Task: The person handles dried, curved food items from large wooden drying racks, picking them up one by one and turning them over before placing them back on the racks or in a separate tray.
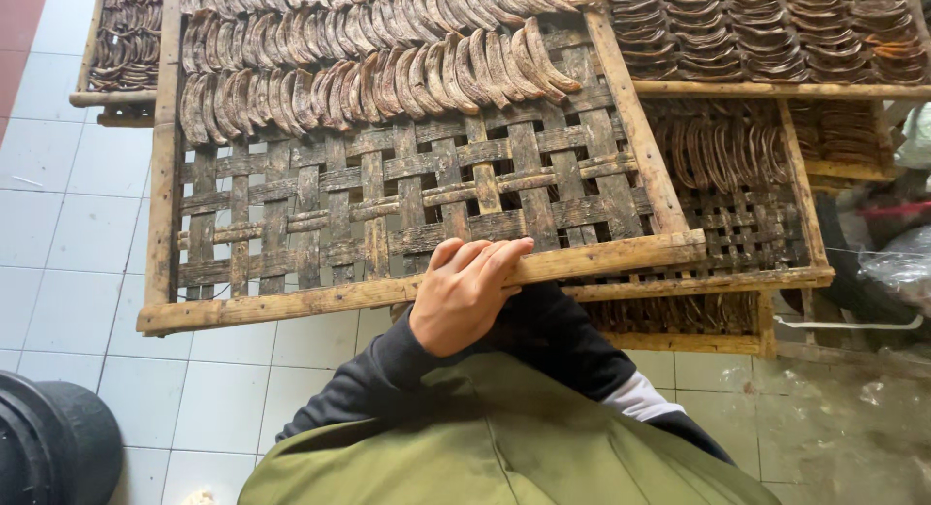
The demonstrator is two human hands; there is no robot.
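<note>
My left hand [464,293] rests over the near rim of a wooden tray [291,306], fingers curled on the top of the frame. The tray has a woven lattice bottom [388,199]. Rows of brown curved dried strips [369,78] fill its far half, and the near half of the lattice is bare. A dark sleeve [572,340] of my right arm runs under the tray's near edge; that hand is hidden. A green garment [504,447] covers my lap below.
More wooden trays of the same dried strips lie stacked underneath and to the right [766,39], and another at the far left [121,39]. A black round container [53,447] stands at lower left on the white tiled floor [68,233]. Plastic bags [902,262] sit at right.
</note>
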